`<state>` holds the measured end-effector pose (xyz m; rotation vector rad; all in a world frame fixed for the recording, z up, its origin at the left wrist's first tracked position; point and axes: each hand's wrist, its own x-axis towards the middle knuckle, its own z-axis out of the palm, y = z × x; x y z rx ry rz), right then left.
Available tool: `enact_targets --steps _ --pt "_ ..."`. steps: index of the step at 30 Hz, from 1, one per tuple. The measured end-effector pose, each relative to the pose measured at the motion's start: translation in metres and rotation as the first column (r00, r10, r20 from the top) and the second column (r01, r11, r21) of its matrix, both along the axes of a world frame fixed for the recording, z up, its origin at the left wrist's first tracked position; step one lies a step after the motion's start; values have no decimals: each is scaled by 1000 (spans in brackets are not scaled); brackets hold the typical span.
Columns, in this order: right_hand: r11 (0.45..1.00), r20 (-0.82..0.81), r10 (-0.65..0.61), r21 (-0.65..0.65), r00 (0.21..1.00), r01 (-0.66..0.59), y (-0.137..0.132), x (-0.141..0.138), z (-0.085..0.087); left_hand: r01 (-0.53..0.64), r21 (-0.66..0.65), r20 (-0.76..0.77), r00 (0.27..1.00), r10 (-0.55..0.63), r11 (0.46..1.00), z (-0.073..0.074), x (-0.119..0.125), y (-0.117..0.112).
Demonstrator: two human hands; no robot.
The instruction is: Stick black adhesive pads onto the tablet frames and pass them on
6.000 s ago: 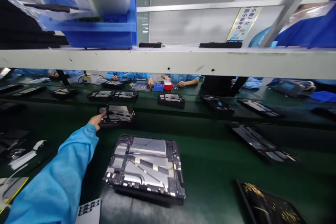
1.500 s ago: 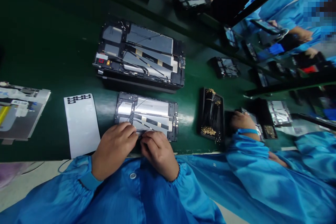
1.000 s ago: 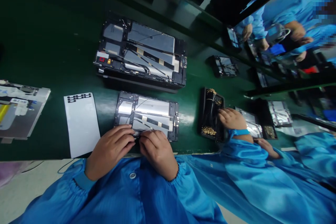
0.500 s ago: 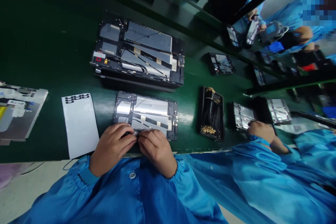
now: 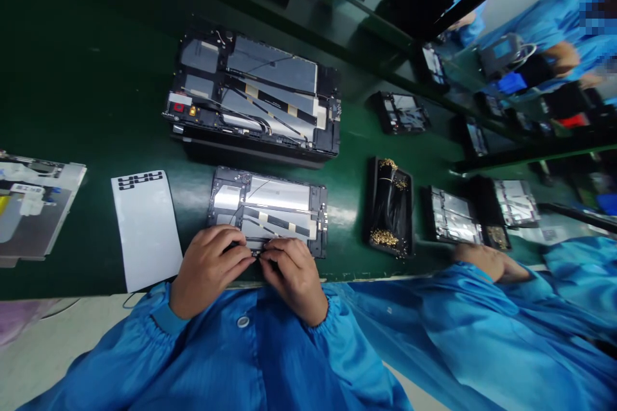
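An opened tablet chassis (image 5: 277,196), with silver battery plates and black ribbon cables, lies flat on the green bench in front of me. My left hand (image 5: 209,266) is at its near edge, thumb and fingers pinched together. Close beside it, my right hand (image 5: 296,276) pinches at the same edge, its fingertips a little apart from the left ones. Whatever small part sits between the fingertips is too small to make out. Left of the chassis lies a white sheet (image 5: 147,231) with small black stickers along its top.
Beyond the chassis stands a stack of similar tablet chassis (image 5: 270,90). To the right, a black tray (image 5: 411,218) holds black cables with gold ends. A silver panel (image 5: 53,225) lies far left. A co-worker's hands (image 5: 482,262) are at the bench on the right, near another chassis (image 5: 453,213).
My right hand has shifted slightly right, opening a small gap between the fingertips at the chassis edge. The co-worker's hands have drawn back toward the bench edge.
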<state>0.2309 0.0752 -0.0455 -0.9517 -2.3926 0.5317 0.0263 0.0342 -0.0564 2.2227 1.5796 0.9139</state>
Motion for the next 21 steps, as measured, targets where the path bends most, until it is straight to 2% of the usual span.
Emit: enact_targets --steps 11,17,21 --pt "1000 -22 8 -25 1000 -9 -2 2 -7 8 28 -18 1000 -7 1000 -2 -1 1" --pt "988 -49 78 136 996 -71 -11 11 -20 -15 22 -12 1000 15 1000 4 -5 -12" --pt "974 -39 103 205 994 -92 -12 12 -24 -81 35 -102 991 85 996 4 -17 -22"
